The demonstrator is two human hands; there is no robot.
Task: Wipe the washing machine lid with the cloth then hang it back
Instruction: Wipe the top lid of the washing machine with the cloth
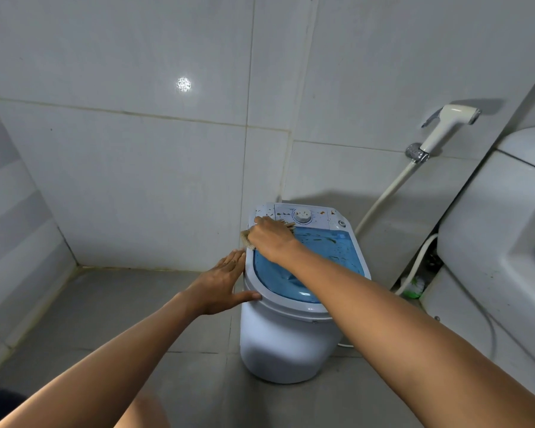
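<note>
Beige cloth [248,240] lies under the right hand [267,239] at the far left corner of the washing machine lid [328,251], where the blue translucent panel meets the white control strip. One corner of the cloth shows past the heel of the hand, over the lid's left edge; a frayed fringe shows beyond the fingertips, toward the dial [302,215]. The cloth therefore sits directly beneath the palm and fingers, its long axis running roughly left to right across the lid. The right-hand fingers extend flat and press the cloth down; whether the thumb hooks under it cannot be determined from this angle.

Left hand [221,284] rests open against the lid's left rim, fingers straight and together, thumb spread along the front curve, apparently bracing the machine body [278,344].

Brown specks remain on the blue panel to the right of the cloth and on the control strip. The next stroke probably travels rightward along the lid's width, and the right hand is the one placed to deliver it.
</note>
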